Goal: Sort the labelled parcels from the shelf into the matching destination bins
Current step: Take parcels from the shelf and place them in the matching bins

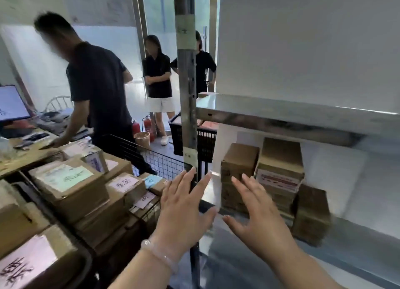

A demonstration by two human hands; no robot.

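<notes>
Brown cardboard parcels (279,158) in three stacks on the lower shelf (238,256), labelled boxes (71,180) in wire bins (164,161).

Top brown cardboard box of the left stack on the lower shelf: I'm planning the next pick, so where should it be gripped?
Come at the brown cardboard box from the shelf's open front, probably: left hand on its free left face, right hand over its top front edge, since the taller cardboard stack stands close on its right.
</notes>
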